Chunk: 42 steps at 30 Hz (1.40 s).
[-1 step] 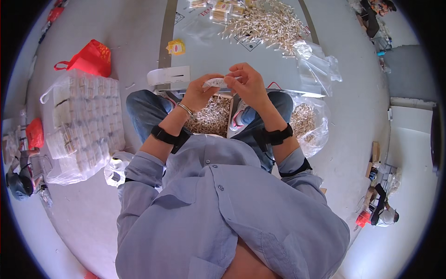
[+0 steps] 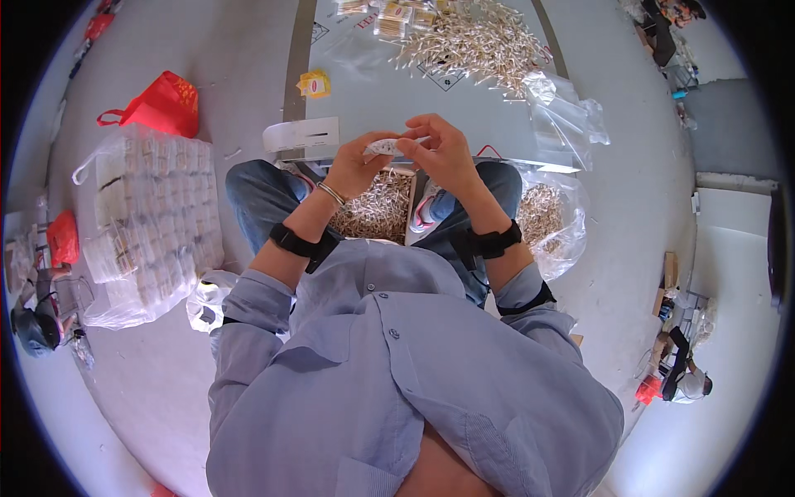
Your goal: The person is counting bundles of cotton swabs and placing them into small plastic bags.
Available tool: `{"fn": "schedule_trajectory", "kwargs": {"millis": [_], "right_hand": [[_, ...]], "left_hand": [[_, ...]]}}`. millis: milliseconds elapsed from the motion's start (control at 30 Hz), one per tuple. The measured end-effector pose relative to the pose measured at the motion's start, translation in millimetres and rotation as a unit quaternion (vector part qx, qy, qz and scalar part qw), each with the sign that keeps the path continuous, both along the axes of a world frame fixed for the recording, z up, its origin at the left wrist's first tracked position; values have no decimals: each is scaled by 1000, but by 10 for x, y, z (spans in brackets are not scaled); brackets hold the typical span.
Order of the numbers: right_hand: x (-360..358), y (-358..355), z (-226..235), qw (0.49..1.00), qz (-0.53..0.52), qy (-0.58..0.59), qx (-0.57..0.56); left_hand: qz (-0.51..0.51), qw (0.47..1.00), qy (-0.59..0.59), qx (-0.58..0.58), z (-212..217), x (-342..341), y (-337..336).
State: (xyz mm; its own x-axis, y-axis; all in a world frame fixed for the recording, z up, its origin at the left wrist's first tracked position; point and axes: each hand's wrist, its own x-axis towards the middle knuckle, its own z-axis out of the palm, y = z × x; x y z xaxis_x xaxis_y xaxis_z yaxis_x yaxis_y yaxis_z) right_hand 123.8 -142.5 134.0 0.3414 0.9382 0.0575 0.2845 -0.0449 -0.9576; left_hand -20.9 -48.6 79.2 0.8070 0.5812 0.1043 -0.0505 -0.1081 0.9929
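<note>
Above the near edge of the table, both hands meet at a bundle of cotton swabs (image 2: pixel 382 147), white tips showing. My left hand (image 2: pixel 358 164) is closed round the bundle from the left. From the right, my right hand (image 2: pixel 443 156) pinches at the bundle's end with thumb and forefinger, its other fingers bent above. The swab sticks are mostly hidden by the fingers. Below the hands, between my legs, stands a box of loose cotton swabs (image 2: pixel 374 207). A white card-like piece (image 2: pixel 302 134) lies at the table edge, left of my left hand.
A large heap of cotton swabs (image 2: pixel 476 45) covers the table's far right, beside small swab packs (image 2: pixel 391 25). Clear plastic bags (image 2: pixel 563 124) hang over the right edge. A yellow packet (image 2: pixel 314 83) lies left. Wrapped stacks (image 2: pixel 153 215) and a red bag (image 2: pixel 166 103) stand on the floor.
My right hand's fingers have shifted very slightly down and left at the bundle. Everything else is as before.
</note>
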Motion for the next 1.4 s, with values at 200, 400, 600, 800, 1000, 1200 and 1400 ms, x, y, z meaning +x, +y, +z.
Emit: {"fn": "schedule_trajectory", "kwargs": {"millis": [200,400,600,800,1000,1200,1400], "right_hand": [[-91,3,-45,999,-30,24,-6],[-159,27,-28,1000,-2,-18,-17],[-294,36,-31,977,-28,-194,79],[-340,39,-49,976,-43,-198,79],[-408,58,-57,967,-40,-242,70],[-446,89,-62,964,-43,-253,64],[-348,151,-67,974,-58,-206,75]], "left_hand": [[9,999,-24,-27,197,-84,-65],[34,997,51,-45,325,-164,-32],[55,998,24,-22,227,-152,-53],[92,996,-9,13,147,-150,-84],[95,995,29,-13,153,-187,-27],[123,989,76,-32,56,-178,0],[102,974,-4,-201,180,-226,23]]}}
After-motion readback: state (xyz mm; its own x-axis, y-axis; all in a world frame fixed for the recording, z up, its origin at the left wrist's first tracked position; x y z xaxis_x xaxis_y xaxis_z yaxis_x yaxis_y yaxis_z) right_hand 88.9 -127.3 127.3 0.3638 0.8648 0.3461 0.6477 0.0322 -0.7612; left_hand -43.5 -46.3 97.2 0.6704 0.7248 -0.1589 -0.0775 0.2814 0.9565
